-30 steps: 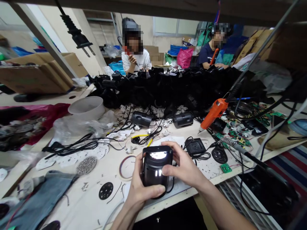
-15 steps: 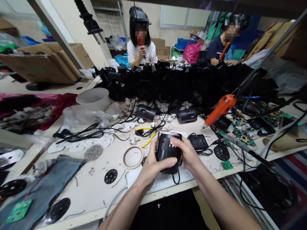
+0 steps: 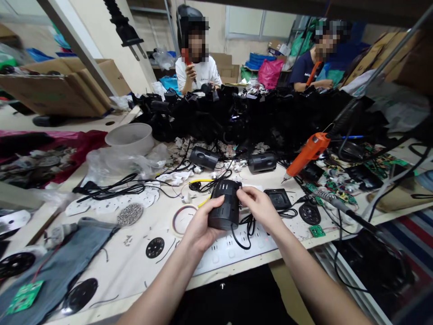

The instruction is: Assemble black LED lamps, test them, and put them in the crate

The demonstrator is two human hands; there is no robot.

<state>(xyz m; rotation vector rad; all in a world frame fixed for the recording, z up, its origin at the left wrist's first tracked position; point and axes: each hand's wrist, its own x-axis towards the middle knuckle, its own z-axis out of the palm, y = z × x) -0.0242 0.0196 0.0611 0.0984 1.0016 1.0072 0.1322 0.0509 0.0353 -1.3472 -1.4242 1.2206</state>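
My left hand (image 3: 202, 228) is wrapped around a black cylindrical housing (image 3: 223, 212), its thumb lying across the near side. With fingers drawn together, my right hand (image 3: 260, 206) pinches the housing's upper right edge; the exact part between the fingertips is hidden. A black cord (image 3: 244, 247) loops down from the housing over a white power strip (image 3: 216, 258). Behind it lie two similar black housings (image 3: 204, 158) on the bench. An orange electric screwdriver (image 3: 307, 153) hangs to the right, its tip near a square black part (image 3: 278, 199).
A tape roll (image 3: 176, 221), a pile of screws (image 3: 130, 214) and a black disc (image 3: 154, 248) lie left. Green circuit boards (image 3: 317, 231) and a soldering iron (image 3: 348, 210) are right. Black parts (image 3: 216, 113) heap at the back, with two people beyond.
The housing has turned in my hands and shifted slightly left. My right thumb has left its front face, and the right fingers now pinch its right edge. More of the power strip shows.
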